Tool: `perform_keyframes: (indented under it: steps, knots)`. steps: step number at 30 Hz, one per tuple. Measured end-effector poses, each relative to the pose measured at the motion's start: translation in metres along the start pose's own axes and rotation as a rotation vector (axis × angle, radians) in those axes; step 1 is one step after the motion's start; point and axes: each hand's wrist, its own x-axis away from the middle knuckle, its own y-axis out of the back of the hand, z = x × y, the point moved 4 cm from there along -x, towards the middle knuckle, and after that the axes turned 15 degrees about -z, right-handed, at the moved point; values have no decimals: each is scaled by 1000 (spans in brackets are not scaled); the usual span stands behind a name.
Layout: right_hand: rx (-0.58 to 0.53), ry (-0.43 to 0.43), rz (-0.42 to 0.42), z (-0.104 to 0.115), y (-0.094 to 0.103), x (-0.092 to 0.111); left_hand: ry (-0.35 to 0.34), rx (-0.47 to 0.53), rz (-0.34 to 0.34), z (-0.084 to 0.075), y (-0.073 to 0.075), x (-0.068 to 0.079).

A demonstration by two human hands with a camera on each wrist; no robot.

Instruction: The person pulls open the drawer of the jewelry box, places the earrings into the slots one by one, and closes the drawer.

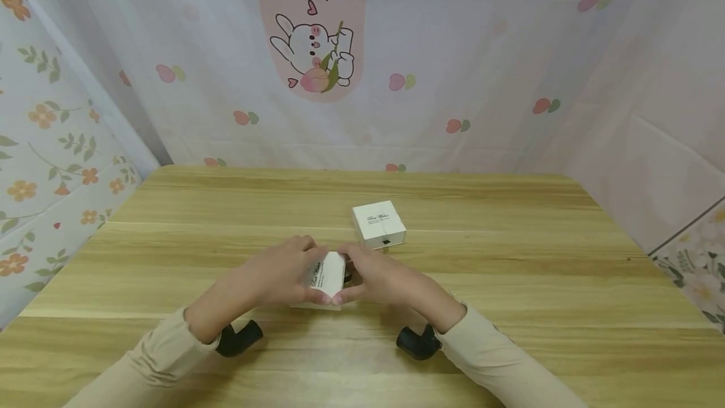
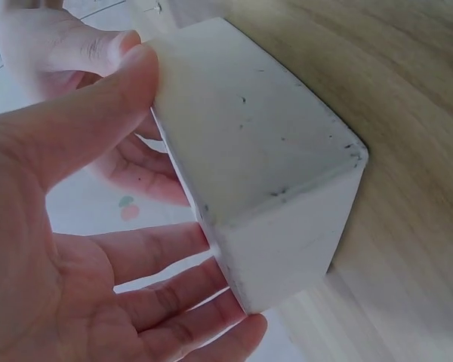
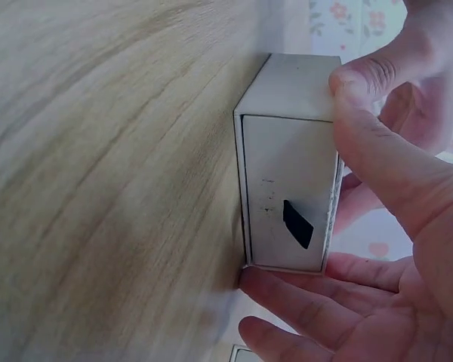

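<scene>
A small white drawer box point(image 1: 328, 276) with dark lettering on its lid sits on the wooden table between both hands. My left hand point(image 1: 283, 272) pinches one end, thumb on the near side and fingers along the far side. At the opposite end my right hand point(image 1: 382, 276) grips it the same way, and the two thumb tips meet at the near edge. The right wrist view shows the drawer front with a black ribbon tab point(image 3: 298, 224), the drawer pushed in. Small dark scuffs mark the plain side of the white box point(image 2: 264, 128) in the left wrist view.
A second white box point(image 1: 378, 222) with similar lettering and a black tab stands just behind the right hand. The wooden table point(image 1: 510, 282) reaches back to a patterned curtain point(image 1: 453, 49). Black wrist mounts point(image 1: 240, 339) hang beneath both forearms.
</scene>
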Motion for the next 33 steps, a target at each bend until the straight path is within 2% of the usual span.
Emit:
perform_keyframes:
  steps: [14,27,33]
  knots:
    - [44,-6,0,1,0,6,-17,-32,-15,-7,2,5]
    - [41,-6,11,4,-2,10,-28,-50,-35,-12,2,9]
    - [1,12,15,4,-4,11,-35,-62,-38,-13,1,11]
